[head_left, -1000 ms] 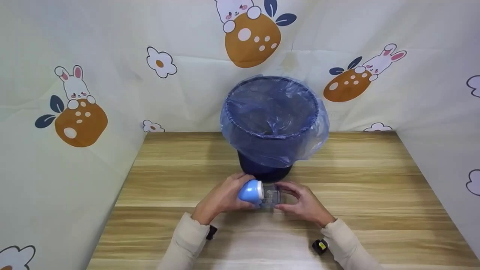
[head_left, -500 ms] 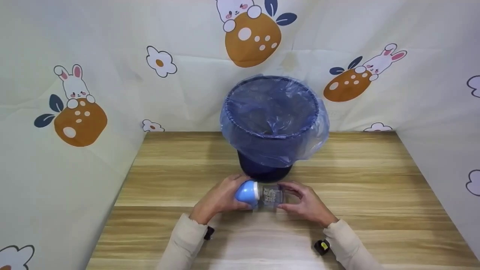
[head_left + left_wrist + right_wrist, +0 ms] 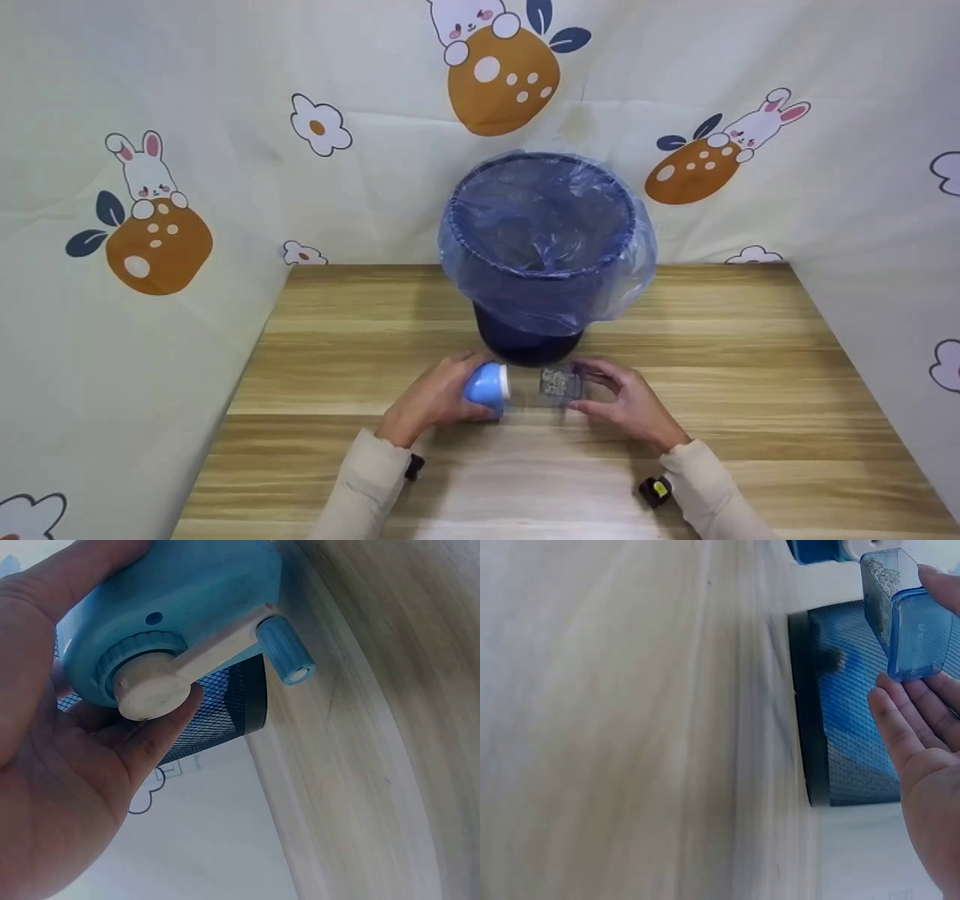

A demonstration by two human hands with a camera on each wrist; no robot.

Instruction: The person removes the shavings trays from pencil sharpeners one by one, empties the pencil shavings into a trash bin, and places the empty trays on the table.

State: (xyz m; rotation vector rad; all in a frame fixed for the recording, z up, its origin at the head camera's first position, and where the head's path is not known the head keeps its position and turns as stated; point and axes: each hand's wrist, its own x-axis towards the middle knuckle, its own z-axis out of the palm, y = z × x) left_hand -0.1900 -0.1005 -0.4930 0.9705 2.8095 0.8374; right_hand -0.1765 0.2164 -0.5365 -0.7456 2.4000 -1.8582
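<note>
My left hand point(image 3: 442, 397) grips a blue hand-crank pencil sharpener point(image 3: 484, 387) above the table. In the left wrist view the sharpener's white crank arm and blue knob point(image 3: 286, 649) show, with fingers around the body. The right hand point(image 3: 626, 401) pinches a clear shavings drawer point(image 3: 561, 381) between thumb and fingers. Pale shavings point(image 3: 883, 579) lie inside that drawer, visible through its wall in the right wrist view. A gap separates drawer and sharpener. Both are in front of the bin.
Behind the hands stands a dark mesh waste bin point(image 3: 525, 337), lined with a translucent blue bag point(image 3: 547, 300) folded over its rim. The wood-grain table point(image 3: 337, 360) meets a patterned cloth backdrop point(image 3: 375, 187) at the back and sides.
The drawer has come out of the sharpener as my right hand moved right. My left hand, holding the sharpener, has shifted slightly left, widening the gap between them.
</note>
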